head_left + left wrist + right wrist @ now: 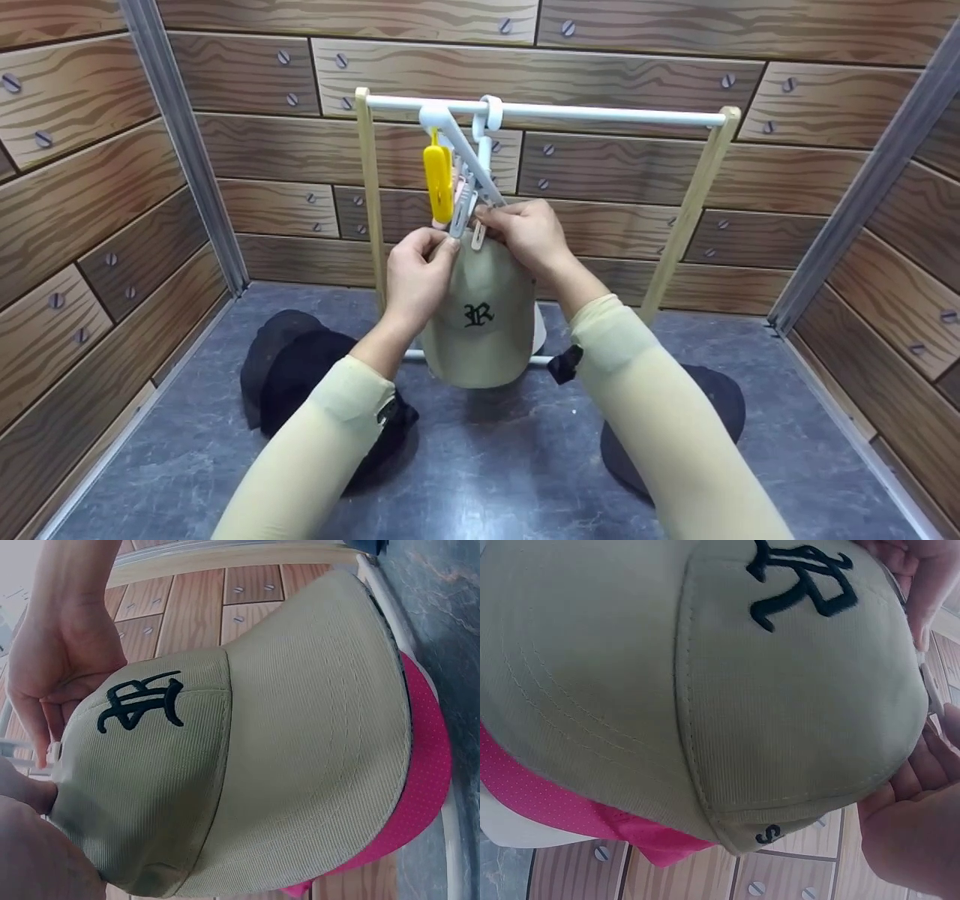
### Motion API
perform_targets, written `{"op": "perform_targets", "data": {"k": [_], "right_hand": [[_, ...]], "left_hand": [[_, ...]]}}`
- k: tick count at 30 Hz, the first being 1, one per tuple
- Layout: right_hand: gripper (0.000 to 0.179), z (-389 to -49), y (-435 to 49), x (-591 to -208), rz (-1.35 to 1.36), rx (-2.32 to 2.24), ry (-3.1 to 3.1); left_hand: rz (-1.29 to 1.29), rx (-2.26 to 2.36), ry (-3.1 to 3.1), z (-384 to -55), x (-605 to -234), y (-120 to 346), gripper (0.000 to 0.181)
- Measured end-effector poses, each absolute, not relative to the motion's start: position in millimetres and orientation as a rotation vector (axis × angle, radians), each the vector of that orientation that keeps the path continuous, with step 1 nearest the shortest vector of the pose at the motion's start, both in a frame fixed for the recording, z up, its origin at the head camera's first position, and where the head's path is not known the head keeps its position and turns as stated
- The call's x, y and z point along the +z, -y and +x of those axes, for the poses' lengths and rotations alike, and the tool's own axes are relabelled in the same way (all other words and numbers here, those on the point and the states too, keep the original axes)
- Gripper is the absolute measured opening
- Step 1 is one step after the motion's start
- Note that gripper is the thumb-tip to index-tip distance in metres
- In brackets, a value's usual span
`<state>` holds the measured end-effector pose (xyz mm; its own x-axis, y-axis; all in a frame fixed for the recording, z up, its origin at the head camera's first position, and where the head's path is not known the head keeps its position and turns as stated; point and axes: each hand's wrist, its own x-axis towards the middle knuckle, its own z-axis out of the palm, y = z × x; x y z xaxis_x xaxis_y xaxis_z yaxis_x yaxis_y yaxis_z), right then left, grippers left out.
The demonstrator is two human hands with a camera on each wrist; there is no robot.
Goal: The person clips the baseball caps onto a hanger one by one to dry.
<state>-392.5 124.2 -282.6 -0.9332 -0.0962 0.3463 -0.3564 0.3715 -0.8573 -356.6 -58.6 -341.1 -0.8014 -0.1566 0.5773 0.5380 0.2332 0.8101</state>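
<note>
- We see a white rod across the far side of the desk, on wooden posts, with a white hanger hooked left of the rod's middle.
- From the hanger's left end we see a yellow clip, and just right of it a grey clip.
- On the left of the desk we find dark caps, partly behind the left sleeve; on the right a dark cap lies partly behind the right sleeve.
- Close behind the brim we see bright pink cloth in both wrist views; the fingers hide much of the space around the clips.
- The beige cap is below the hanger, between the two hands and above the desk. We see its long axis run steeply from the crown, at the top, down to the brim, which points down and near; its dark emblem faces near.
- The left hand pinches the crown's top edge, beside the grey clip.
- The right hand pinches a small pale clip above the crown, fingers partly hidden.
</note>
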Motion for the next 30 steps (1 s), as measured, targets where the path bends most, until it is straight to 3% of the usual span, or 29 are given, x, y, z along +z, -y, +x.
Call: {"op": "perform_targets", "data": {"k": [8,30], "right_hand": [[0.040,-395,-128,-285,0.432,1.620,2.395],[0.043,-395,-135,-323,0.450,1.563,2.344]], "left_hand": [[-0.353,-1.684,1.981,-358,-342,58,0.012],[-0.411,-1.643,2.099,-358,-361,58,0.020]]}}
